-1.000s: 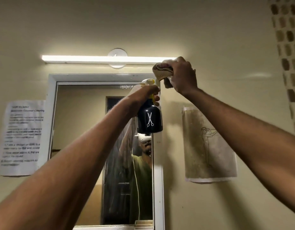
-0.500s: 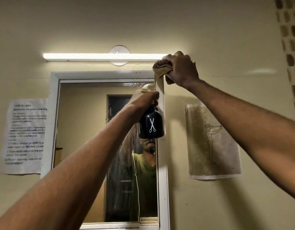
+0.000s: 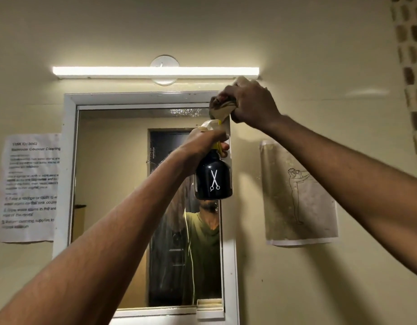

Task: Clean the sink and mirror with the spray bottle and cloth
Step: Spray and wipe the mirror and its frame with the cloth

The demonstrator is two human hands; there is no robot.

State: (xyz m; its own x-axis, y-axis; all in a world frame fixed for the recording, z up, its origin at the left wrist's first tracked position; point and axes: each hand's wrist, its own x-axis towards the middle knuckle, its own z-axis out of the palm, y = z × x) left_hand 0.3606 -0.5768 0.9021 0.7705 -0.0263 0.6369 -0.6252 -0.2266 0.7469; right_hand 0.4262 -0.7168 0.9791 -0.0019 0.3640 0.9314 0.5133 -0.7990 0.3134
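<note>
A white-framed mirror (image 3: 113, 184) hangs on the cream wall ahead. My left hand (image 3: 202, 143) is raised in front of its upper right part, gripping the neck of a black spray bottle (image 3: 213, 181) with a white scissors logo and a pale trigger head. My right hand (image 3: 249, 102) is higher, at the frame's top right corner, bunched around a beige cloth (image 3: 220, 111) pressed against the frame. The sink is out of view below.
A lit tube light (image 3: 156, 72) runs above the mirror. A printed instruction sheet (image 3: 30, 186) is taped to the wall on the left, a paper with a line drawing (image 3: 296, 193) on the right. A patterned vent block (image 3: 411, 66) fills the far right.
My right hand with the cloth has stayed at the frame's top right corner, shifting slightly. The bottle hand has stayed just below it. The camera view has moved a little.
</note>
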